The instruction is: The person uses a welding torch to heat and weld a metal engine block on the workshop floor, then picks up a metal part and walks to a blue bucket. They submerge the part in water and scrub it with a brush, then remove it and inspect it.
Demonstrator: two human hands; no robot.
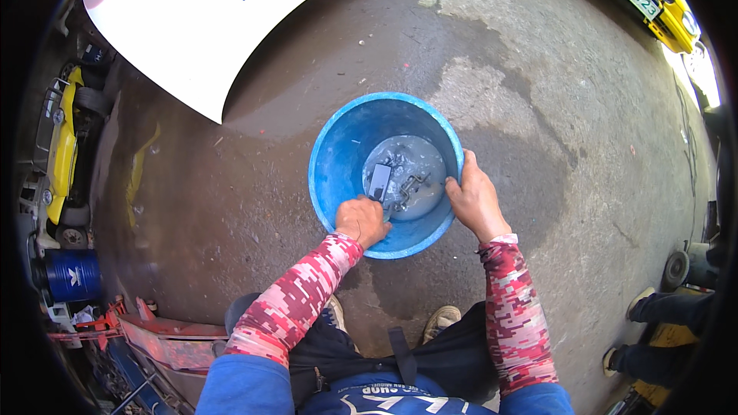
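Note:
A round blue plastic bucket (326,138) stands on the floor in front of my feet, with a little cloudy grey liquid (419,157) at its bottom. Reaching over the near left rim, my left hand (363,220) is closed inside the bucket; what its fingers hold is hidden. A grey rectangular piece (380,178) sits just beyond its knuckles, perhaps touching them. Small dark bent metal parts (411,186) lie in the liquid to the right. On the right side my right hand (477,198) grips the bucket's rim, thumb inside and fingers outside.
A large white panel (184,15) spans the far left. Yellow vehicles stand at the far right (676,27) and left (63,150). A blue drum (73,274) and red metal parts (169,338) are at lower left. Another person's legs (665,342) show at lower right. Wet patches mark the concrete (530,161).

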